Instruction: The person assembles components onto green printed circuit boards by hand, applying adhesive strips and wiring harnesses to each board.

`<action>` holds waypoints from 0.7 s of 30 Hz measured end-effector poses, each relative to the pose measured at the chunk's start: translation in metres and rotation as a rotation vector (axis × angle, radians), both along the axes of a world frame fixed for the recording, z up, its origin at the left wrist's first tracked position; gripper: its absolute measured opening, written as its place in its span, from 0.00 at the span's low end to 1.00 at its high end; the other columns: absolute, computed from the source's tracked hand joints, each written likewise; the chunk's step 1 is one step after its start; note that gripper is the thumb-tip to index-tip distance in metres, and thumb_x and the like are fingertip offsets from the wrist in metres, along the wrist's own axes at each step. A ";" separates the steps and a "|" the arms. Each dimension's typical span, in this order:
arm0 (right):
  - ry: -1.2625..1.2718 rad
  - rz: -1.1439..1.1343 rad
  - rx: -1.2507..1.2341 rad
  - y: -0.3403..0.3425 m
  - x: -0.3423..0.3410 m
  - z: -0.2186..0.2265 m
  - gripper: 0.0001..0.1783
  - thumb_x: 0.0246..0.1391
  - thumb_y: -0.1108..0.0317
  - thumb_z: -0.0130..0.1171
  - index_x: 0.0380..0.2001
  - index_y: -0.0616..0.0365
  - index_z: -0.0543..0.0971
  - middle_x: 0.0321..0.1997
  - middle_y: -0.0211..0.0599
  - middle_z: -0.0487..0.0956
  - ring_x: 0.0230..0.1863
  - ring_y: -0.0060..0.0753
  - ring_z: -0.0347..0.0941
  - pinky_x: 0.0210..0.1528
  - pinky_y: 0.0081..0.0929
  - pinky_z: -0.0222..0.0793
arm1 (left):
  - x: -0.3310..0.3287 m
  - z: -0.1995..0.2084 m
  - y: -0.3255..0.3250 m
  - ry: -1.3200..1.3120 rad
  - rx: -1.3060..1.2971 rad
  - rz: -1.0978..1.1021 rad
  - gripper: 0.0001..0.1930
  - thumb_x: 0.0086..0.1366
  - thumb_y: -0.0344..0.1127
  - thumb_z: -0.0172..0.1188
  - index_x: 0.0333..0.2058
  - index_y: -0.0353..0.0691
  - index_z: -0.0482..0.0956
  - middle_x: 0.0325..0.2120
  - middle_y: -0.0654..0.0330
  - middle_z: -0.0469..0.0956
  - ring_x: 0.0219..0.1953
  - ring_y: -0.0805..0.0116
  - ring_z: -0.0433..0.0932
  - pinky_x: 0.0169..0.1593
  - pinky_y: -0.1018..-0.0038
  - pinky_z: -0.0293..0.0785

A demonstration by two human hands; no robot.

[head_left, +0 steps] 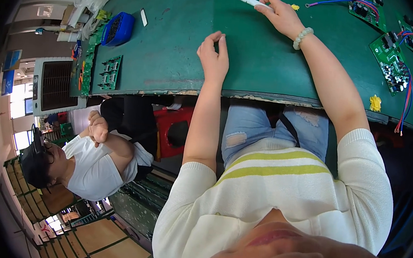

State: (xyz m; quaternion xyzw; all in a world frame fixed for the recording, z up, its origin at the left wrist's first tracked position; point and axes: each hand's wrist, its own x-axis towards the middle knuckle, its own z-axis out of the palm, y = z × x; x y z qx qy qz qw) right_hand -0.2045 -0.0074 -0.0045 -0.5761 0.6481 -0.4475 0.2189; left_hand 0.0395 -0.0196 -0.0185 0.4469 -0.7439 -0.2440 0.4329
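Note:
My right hand (281,18) is closed around a slim white-handled tool (249,0) with a flat dark-grey tip, like a utility knife. The tool lies just above or on the green tabletop (175,38), its tip pointing left. A pale green bead bracelet circles my right wrist. My left hand (213,57) rests near the table's front edge, fingers curled in toward the thumb, and nothing shows in them. A small yellow piece (295,7) lies beside my right hand.
Circuit boards with red and blue wires (391,61) lie at the right, near a yellow lump (375,103). Leftward are a blue bin (118,29) of small dark parts, a white strip (143,18) and green boards (109,73). Another person (100,164) sits at my left.

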 end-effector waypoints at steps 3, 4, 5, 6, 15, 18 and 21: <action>0.255 0.022 -0.031 0.003 0.006 0.001 0.17 0.59 0.52 0.56 0.40 0.54 0.73 0.22 0.33 0.76 0.25 0.29 0.71 0.28 0.26 0.60 | -0.004 0.005 0.001 0.145 0.056 0.018 0.08 0.61 0.34 0.61 0.31 0.35 0.76 0.30 0.56 0.81 0.35 0.60 0.78 0.43 0.68 0.71; 0.398 0.018 -0.092 0.004 0.012 0.000 0.18 0.59 0.51 0.54 0.41 0.53 0.74 0.25 0.35 0.78 0.28 0.35 0.73 0.32 0.30 0.64 | -0.005 0.005 0.001 0.149 0.057 0.021 0.08 0.61 0.34 0.61 0.31 0.35 0.76 0.30 0.56 0.81 0.35 0.60 0.78 0.43 0.68 0.71; 0.541 0.013 -0.153 0.006 0.017 0.001 0.19 0.58 0.49 0.53 0.42 0.52 0.74 0.27 0.36 0.80 0.31 0.41 0.76 0.37 0.35 0.68 | -0.006 0.005 0.002 0.106 -0.013 0.029 0.08 0.61 0.33 0.62 0.28 0.35 0.75 0.28 0.55 0.80 0.33 0.61 0.78 0.39 0.69 0.71; 0.482 0.031 -0.117 0.008 0.021 0.002 0.22 0.57 0.45 0.52 0.38 0.54 0.76 0.25 0.37 0.80 0.28 0.43 0.76 0.38 0.35 0.68 | -0.007 0.004 0.002 0.062 -0.084 0.038 0.10 0.61 0.33 0.62 0.24 0.35 0.73 0.27 0.54 0.80 0.30 0.63 0.78 0.36 0.70 0.72; 0.606 -0.017 0.126 0.013 0.037 0.012 0.27 0.52 0.38 0.54 0.28 0.54 0.78 0.21 0.38 0.79 0.25 0.41 0.75 0.37 0.35 0.66 | -0.006 0.006 0.002 0.239 0.096 0.115 0.17 0.63 0.36 0.61 0.18 0.36 0.68 0.24 0.54 0.80 0.28 0.68 0.77 0.35 0.71 0.72; 0.630 -0.029 0.096 0.011 0.041 0.007 0.28 0.52 0.37 0.54 0.28 0.54 0.78 0.21 0.37 0.79 0.25 0.40 0.75 0.37 0.35 0.66 | -0.007 0.006 0.002 0.234 0.104 0.105 0.18 0.63 0.37 0.60 0.18 0.36 0.68 0.24 0.54 0.80 0.28 0.67 0.77 0.35 0.71 0.72; 0.657 -0.029 0.096 0.010 0.044 0.008 0.27 0.52 0.37 0.54 0.28 0.54 0.79 0.22 0.37 0.80 0.25 0.40 0.76 0.36 0.35 0.66 | -0.007 0.007 0.002 0.232 0.105 0.107 0.18 0.63 0.36 0.60 0.18 0.36 0.68 0.24 0.54 0.80 0.29 0.67 0.78 0.35 0.71 0.72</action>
